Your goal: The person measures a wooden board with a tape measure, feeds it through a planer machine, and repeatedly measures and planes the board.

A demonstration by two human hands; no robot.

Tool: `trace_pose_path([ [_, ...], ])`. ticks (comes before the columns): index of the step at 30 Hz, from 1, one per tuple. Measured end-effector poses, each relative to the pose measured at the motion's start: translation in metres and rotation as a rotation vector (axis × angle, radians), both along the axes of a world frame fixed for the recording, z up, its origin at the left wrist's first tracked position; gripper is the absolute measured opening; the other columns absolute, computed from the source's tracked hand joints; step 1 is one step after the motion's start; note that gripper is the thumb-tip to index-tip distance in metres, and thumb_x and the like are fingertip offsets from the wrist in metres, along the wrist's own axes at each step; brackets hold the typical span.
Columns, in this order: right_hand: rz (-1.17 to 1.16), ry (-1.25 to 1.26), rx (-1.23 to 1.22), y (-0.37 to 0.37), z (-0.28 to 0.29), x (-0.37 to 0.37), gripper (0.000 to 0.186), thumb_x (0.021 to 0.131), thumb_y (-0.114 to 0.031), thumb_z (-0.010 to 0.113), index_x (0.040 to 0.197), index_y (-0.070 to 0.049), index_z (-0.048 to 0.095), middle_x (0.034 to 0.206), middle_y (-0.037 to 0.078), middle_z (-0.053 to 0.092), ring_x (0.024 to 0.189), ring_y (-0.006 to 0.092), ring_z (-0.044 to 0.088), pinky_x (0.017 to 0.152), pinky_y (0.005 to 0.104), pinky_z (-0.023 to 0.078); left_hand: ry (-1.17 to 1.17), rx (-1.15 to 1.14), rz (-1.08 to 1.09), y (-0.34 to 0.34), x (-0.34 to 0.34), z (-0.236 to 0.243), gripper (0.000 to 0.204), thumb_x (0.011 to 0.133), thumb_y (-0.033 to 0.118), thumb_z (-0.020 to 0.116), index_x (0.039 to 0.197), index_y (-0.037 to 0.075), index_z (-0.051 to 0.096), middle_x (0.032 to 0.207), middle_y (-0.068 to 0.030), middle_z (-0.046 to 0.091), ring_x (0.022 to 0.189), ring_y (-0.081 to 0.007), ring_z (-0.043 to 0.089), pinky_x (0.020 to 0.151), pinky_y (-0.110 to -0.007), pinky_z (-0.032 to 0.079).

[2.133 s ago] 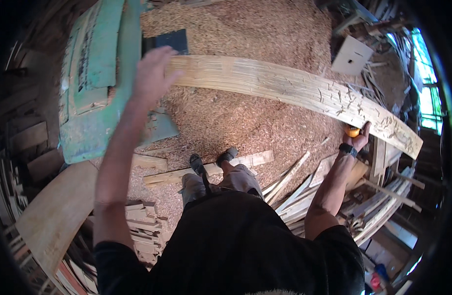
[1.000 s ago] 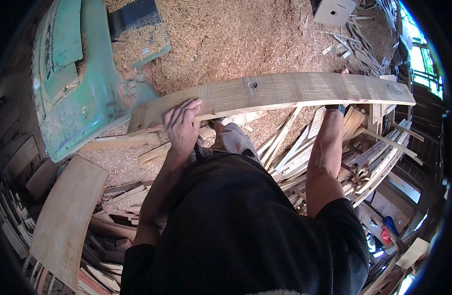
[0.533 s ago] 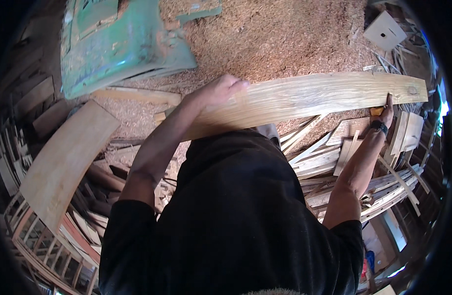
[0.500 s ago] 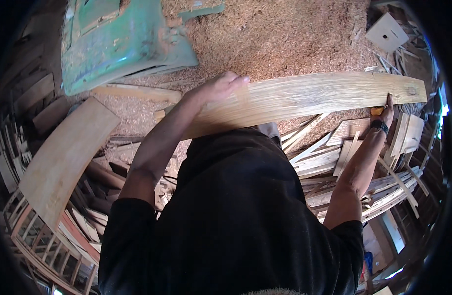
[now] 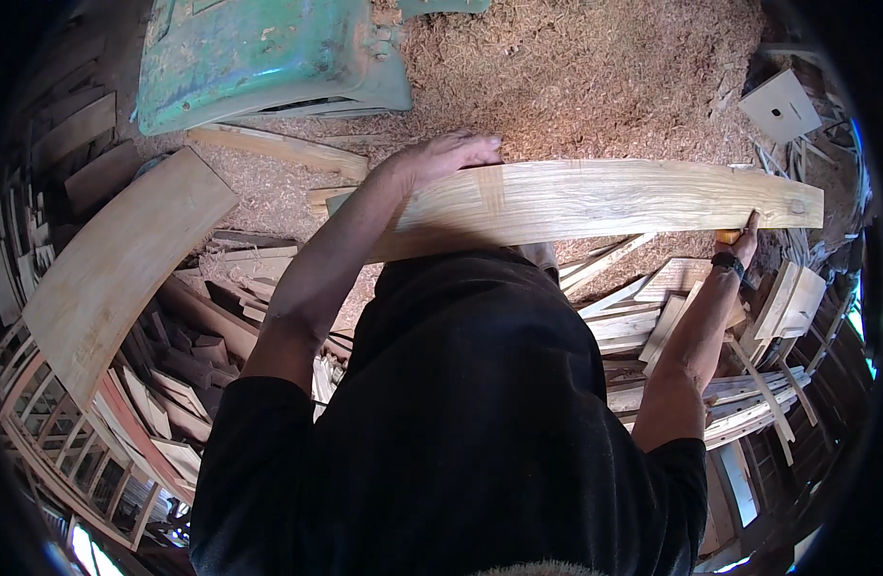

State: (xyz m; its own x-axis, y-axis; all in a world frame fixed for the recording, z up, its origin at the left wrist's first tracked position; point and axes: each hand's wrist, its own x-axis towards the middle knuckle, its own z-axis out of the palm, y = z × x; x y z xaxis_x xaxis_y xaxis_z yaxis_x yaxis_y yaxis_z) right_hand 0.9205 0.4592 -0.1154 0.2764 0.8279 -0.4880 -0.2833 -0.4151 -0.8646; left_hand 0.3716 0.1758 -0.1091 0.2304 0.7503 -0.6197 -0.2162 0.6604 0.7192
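Observation:
A long, pale wooden board (image 5: 595,197) with wavy grain lies across in front of my lap, its left part under my forearm. My left hand (image 5: 451,156) is closed over its far edge, left of the middle, fingers pointing right. Near the right end, my right hand (image 5: 746,242) grips the near edge, one finger or thumb lying on the upper face. Beside that hand, a small orange object (image 5: 727,236) shows under the board edge; most of it is hidden. A dark watch (image 5: 727,264) circles my right wrist.
A worn green machine casing (image 5: 268,72) stands at the far left. Shavings (image 5: 595,86) cover the ground. A wide board (image 5: 124,269) leans at left above a slatted wooden frame (image 5: 76,442). Offcuts (image 5: 633,322) pile up at right, and a pale panel with a hole (image 5: 780,106) lies far right.
My view has shifted, so the green casing sits higher. The board has levelled, its right end lower in view. My left hand's fingers lie further along the far edge; both hands stay on the board.

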Motion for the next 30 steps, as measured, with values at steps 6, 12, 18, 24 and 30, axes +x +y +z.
trace_pose_path([
  [6,0.001,0.036,0.047,-0.008,0.010,-0.023,0.045,0.095,-0.037,0.061,0.126,-0.005,0.058,0.122,0.010,0.065,0.109,0.0276,0.062,0.094,0.0435,0.050,0.335,0.303,-0.410,0.006,-0.006,-0.024,0.045,0.096,0.039,0.059,0.104,-0.004,0.068,0.089,-0.0103,0.069,0.084,-0.0154,0.061,0.079,-0.033,0.049],
  [12,-0.059,0.034,0.073,-0.029,0.011,-0.071,0.048,0.093,-0.035,0.064,0.128,-0.003,0.056,0.123,0.011,0.064,0.110,0.0277,0.062,0.098,0.0432,0.048,0.343,0.299,-0.338,-0.008,-0.026,-0.019,0.039,0.091,0.035,0.067,0.094,-0.003,0.069,0.076,-0.0030,0.062,0.074,-0.0091,0.054,0.068,-0.029,0.046],
  [18,-0.054,0.151,0.151,-0.045,0.014,-0.092,0.047,0.093,-0.034,0.065,0.126,-0.003,0.057,0.120,0.011,0.065,0.108,0.0279,0.063,0.096,0.0420,0.049,0.225,0.256,-0.324,-0.030,-0.043,-0.036,0.024,0.084,0.018,0.073,0.099,0.000,0.068,0.086,0.0017,0.061,0.080,-0.0071,0.053,0.071,-0.027,0.046],
  [24,-0.059,0.135,0.220,-0.050,0.015,-0.107,0.043,0.093,-0.029,0.065,0.121,0.003,0.058,0.116,0.015,0.066,0.103,0.0276,0.065,0.093,0.0400,0.052,0.126,0.173,-0.330,-0.043,-0.041,-0.040,0.027,0.083,0.012,0.073,0.106,0.000,0.066,0.090,0.0020,0.061,0.083,-0.0073,0.055,0.077,-0.026,0.046],
  [30,-0.101,-0.010,0.228,-0.063,0.017,-0.129,0.039,0.093,-0.027,0.065,0.117,0.004,0.061,0.113,0.015,0.067,0.098,0.0239,0.066,0.091,0.0371,0.052,0.097,0.074,-0.199,-0.060,-0.044,-0.048,0.028,0.083,0.011,0.073,0.108,0.000,0.066,0.091,0.0018,0.063,0.084,-0.0074,0.055,0.079,-0.026,0.047],
])
